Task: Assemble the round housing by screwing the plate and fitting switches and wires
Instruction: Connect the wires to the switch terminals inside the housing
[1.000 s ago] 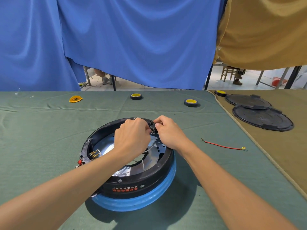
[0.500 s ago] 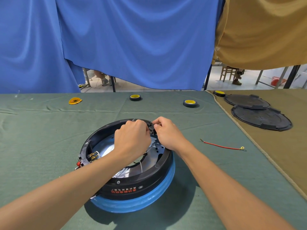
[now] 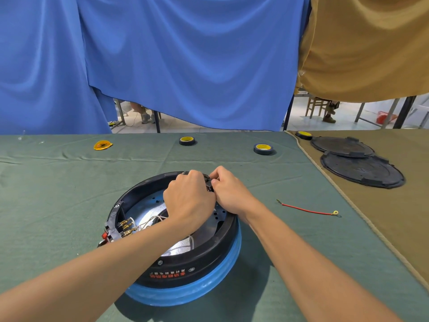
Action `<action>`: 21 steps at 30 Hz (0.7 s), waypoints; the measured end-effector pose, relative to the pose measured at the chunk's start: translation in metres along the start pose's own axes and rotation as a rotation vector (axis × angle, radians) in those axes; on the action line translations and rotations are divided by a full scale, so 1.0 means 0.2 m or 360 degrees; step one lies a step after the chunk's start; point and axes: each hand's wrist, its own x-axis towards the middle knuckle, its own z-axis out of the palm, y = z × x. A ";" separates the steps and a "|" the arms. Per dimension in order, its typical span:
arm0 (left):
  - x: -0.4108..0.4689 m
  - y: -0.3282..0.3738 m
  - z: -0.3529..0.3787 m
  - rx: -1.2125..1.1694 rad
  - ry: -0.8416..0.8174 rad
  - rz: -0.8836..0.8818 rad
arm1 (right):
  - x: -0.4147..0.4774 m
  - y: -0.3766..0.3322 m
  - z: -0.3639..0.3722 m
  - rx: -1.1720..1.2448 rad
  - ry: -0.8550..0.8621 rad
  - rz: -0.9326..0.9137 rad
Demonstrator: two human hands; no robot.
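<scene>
Fingers (image 3: 217, 175) of the right hand (image 3: 228, 194) pinch a small black part (image 3: 209, 185) at the far rim of the round housing (image 3: 204, 259). The left hand (image 3: 189, 198) curls beside the part, its grip hidden. The housing lies open side up on the worktop (image 3: 58, 182), blue band lowest, red switch (image 3: 105, 235) facing left. Chinese print (image 3: 171, 274) on its near wall, red and white, reads inverted.

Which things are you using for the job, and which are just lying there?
In use: round housing, small black part pinched by left hand and right hand, red wire probably.
Lying about: three tape rolls, yellow disc, two black lids.
</scene>
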 end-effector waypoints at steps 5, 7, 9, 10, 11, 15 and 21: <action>0.01 -0.02 0.00 -0.0073 -0.0042 -0.0033 | 0.01 0.01 0.00 0.0016 -0.0025 -0.0006; 0.04 -0.05 -0.02 -0.0100 -0.0151 0.0038 | 0.01 0.02 0.00 0.0035 -0.0027 0.0008; 0.07 -0.07 -0.04 -0.0160 -0.0307 0.0134 | 0.01 0.03 0.00 0.0096 -0.0024 0.0034; 0.08 -0.08 -0.05 -0.0188 -0.0363 0.0171 | 0.01 0.03 0.01 0.0127 -0.0025 0.0043; 0.08 -0.08 -0.05 -0.0214 -0.0383 0.0193 | 0.01 0.03 0.01 0.0149 -0.0030 0.0047; 0.07 -0.09 -0.04 -0.0303 -0.0254 0.0159 | 0.01 0.04 0.02 0.0204 -0.0058 0.0053; 0.03 -0.08 -0.03 -0.0375 -0.0200 0.0180 | 0.01 0.04 0.02 0.0308 -0.0116 0.0064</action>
